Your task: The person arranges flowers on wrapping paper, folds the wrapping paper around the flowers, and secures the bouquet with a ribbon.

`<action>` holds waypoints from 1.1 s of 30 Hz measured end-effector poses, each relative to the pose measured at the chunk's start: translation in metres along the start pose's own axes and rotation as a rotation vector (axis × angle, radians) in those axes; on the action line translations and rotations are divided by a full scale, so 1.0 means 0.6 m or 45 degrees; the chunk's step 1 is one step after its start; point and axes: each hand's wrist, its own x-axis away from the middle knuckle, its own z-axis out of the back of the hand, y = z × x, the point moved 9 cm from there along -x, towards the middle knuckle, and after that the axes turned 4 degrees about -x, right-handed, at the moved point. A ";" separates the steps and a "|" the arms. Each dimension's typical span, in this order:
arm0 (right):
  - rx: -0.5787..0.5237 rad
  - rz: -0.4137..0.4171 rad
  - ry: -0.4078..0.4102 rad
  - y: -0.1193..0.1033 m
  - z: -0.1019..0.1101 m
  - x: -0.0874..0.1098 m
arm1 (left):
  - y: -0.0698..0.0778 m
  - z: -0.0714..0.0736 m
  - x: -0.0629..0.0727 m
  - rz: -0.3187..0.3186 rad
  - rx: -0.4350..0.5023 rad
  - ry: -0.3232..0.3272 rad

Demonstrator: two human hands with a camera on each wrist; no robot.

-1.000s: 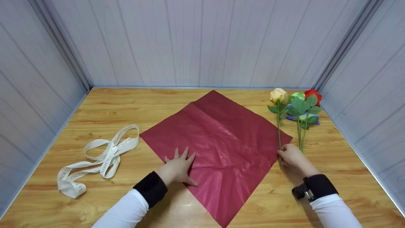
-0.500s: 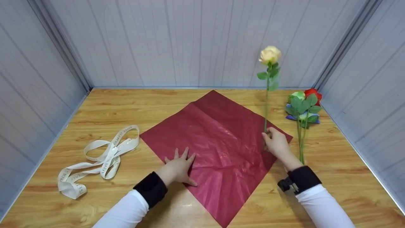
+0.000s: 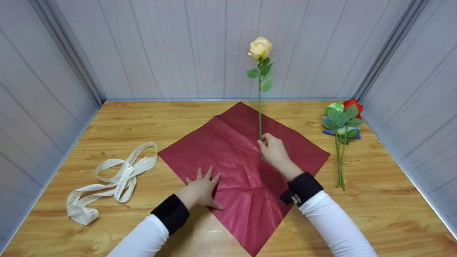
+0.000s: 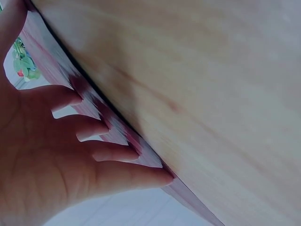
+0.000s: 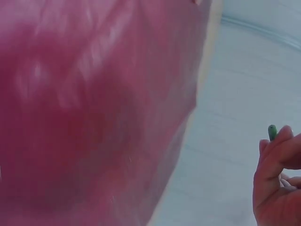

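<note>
My right hand (image 3: pixel 275 151) pinches the lower stem of a cream rose (image 3: pixel 260 48), holding it upright over the dark red wrapping paper (image 3: pixel 235 150). In the right wrist view the green stem end (image 5: pixel 272 132) pokes out between the curled fingers. The bloom and its green leaves show against the back wall in the head view. My left hand (image 3: pixel 201 191) rests with spread fingers on the paper's lower left edge. In the left wrist view, its fingertips (image 4: pixel 162 175) touch the paper along that edge.
A loosely looped white ribbon (image 3: pixel 125 175) with printed letters lies on the wooden table (image 3: pixel 117 125) at the left. Several more flowers, red, green-white and blue, lie with their stems (image 3: pixel 340 164) at the right. Panel walls (image 3: pixel 160 50) enclose the back and sides.
My right hand has lifted the cream rose off the table at the right and carried it left over the paper's middle. The left hand has stayed in place.
</note>
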 end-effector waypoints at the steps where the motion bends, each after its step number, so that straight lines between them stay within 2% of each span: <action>1: -0.003 0.000 -0.010 -0.001 -0.011 -0.001 | 0.000 0.000 0.000 0.001 0.002 0.000; 7: -0.004 -0.058 -0.107 0.009 -0.067 -0.001 | 0.000 0.001 0.000 0.003 0.006 0.005; 12: 0.054 -0.141 -0.175 0.031 -0.095 0.002 | 0.002 -0.002 -0.002 -0.008 -0.004 0.000; 16: 0.093 -0.177 -0.184 0.045 -0.103 0.001 | 0.004 -0.004 -0.004 -0.008 -0.004 -0.006; 22: 0.146 -0.167 -0.186 0.047 -0.106 -0.002 | 0.004 -0.001 -0.003 0.003 -0.019 -0.008; 28: 0.266 -0.160 -0.226 0.048 -0.110 -0.002 | 0.004 0.002 0.001 -0.003 0.003 -0.002; 33: 0.228 -0.216 -0.268 0.059 -0.114 -0.002 | 0.002 0.003 0.003 0.002 0.006 -0.004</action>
